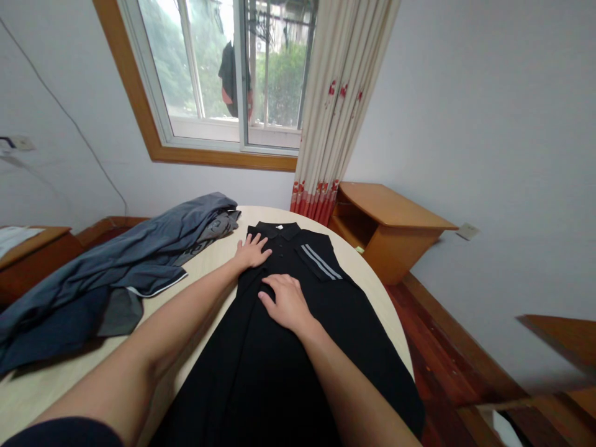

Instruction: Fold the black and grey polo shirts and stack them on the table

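A black polo shirt [274,323] lies spread on the round table, collar toward the window. Its right-hand sleeve, with two grey stripes, is folded in across the chest. My left hand [252,251] rests on the shirt's upper left part just below the collar, fingers spread. Lower down, near the middle of the chest, my right hand [285,302] lies on the fabric with its fingers slightly bent and apart. Neither hand grips the cloth. The shirt's lower end runs out of view toward me.
A pile of dark grey-blue clothes [153,239] covers the table's left side. The pale tabletop [379,295] has a curved edge at right. Beyond it stand a wooden cabinet [395,214] and a long curtain [342,93] beside the window.
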### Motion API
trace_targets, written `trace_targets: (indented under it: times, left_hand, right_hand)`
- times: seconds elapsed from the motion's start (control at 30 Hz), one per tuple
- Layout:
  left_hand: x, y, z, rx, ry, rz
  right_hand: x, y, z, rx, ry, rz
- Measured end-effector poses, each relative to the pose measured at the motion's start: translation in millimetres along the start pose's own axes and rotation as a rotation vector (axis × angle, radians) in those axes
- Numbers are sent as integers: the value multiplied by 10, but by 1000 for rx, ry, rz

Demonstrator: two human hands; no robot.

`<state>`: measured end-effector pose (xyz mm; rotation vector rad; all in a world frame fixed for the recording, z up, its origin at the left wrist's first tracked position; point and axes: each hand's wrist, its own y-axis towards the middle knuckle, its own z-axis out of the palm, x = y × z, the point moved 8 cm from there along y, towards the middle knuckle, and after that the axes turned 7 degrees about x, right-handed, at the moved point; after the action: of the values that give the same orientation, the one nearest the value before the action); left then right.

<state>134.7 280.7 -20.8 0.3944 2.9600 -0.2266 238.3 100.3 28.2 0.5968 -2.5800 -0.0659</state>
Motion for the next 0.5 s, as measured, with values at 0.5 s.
trace_targets:
  times: [0.5]
  left_hand:
    - [189, 321, -95, 29, -34, -31]
  right_hand:
    - [-275, 386, 84, -3, -111, 84]
